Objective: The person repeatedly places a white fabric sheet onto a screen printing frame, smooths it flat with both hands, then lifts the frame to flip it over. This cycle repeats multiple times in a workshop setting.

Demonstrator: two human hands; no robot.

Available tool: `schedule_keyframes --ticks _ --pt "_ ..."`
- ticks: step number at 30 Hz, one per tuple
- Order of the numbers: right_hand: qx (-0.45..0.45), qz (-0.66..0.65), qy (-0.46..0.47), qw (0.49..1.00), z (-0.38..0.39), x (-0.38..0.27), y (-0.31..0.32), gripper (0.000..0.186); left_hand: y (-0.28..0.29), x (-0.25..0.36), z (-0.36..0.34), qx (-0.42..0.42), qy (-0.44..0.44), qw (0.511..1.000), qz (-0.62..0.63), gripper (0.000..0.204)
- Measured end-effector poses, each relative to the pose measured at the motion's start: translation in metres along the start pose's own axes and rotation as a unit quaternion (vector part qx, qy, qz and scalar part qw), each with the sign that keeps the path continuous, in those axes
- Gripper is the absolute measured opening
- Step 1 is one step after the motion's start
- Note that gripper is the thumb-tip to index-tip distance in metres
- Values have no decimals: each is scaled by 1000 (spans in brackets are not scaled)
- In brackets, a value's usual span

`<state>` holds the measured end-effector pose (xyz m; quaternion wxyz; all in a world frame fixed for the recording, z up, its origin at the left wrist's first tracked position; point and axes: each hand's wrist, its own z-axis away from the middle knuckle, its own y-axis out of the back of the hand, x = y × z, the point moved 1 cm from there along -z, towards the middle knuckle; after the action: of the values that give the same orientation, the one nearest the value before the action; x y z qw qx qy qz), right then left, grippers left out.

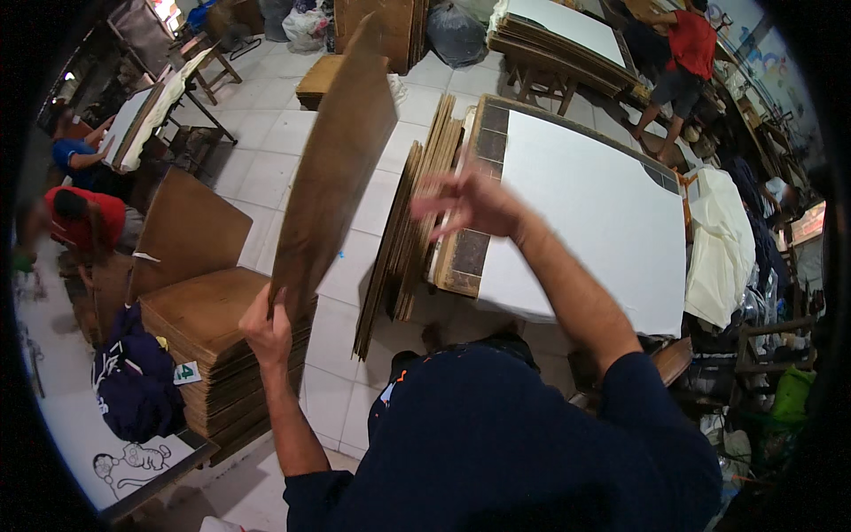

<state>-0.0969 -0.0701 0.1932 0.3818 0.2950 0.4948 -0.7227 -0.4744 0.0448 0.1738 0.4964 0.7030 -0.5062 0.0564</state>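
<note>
My left hand (270,324) grips the lower end of a tall brown board (332,168), which stands upright on edge to my left. My right hand (465,206) is raised with fingers apart, motion-blurred, over the edge of several thin brown boards (399,266) standing on edge. Beside them, under my right forearm, a wide board with a white sheet (581,239) and a dark tiled-looking border lies flat on a raised support.
A stack of brown boards (204,324) and dark cloth (133,381) sit at left. Co-workers (89,226) (687,49) are at left and back right. More stacked boards (558,44), bags (452,35) and cream cloth (714,244) surround the tiled floor (337,408).
</note>
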Motion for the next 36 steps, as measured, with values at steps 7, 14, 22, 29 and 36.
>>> schedule_keyframes --ticks 7,14,22,29,36 --pt "148 274 344 886 73 -131 99 45 16 52 17 31 -337 941 -12 32" --pt "321 200 485 789 160 -38 122 11 -64 17 17 181 55 980 -66 65" --pt "287 -163 429 841 226 -4 52 24 -168 153 47 -228 355 484 767 48" --pt "181 -83 489 849 268 54 48 93 -231 162 3 -157 545 570 595 58" --pt "516 -184 567 615 476 33 158 34 -256 125 18 -55 397 729 555 42"
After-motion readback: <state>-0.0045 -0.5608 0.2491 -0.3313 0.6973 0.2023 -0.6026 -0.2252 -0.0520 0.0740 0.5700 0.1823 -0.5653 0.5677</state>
